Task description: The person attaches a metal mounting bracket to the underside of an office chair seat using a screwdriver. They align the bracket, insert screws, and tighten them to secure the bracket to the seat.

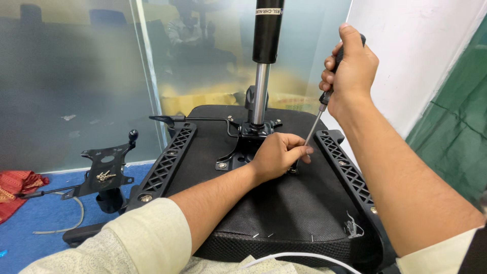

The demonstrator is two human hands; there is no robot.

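An upturned black office chair seat (284, 203) lies in front of me, underside up. A black metal mechanism plate (243, 144) is fixed at its middle, and a gas lift cylinder (265, 61) rises from it. My right hand (350, 68) is shut on the black handle of a screwdriver (317, 119), whose thin shaft slants down to a screw at the plate's right edge. My left hand (278, 155) rests on the seat, its fingertips pinching the screwdriver tip at the screw.
Black plastic armrest brackets (170, 157) (347, 170) run along both sides of the seat. A second loose chair mechanism (106, 170) with screws on it lies on the blue floor at left, by a red cloth (15, 185). Frosted glass panels stand behind.
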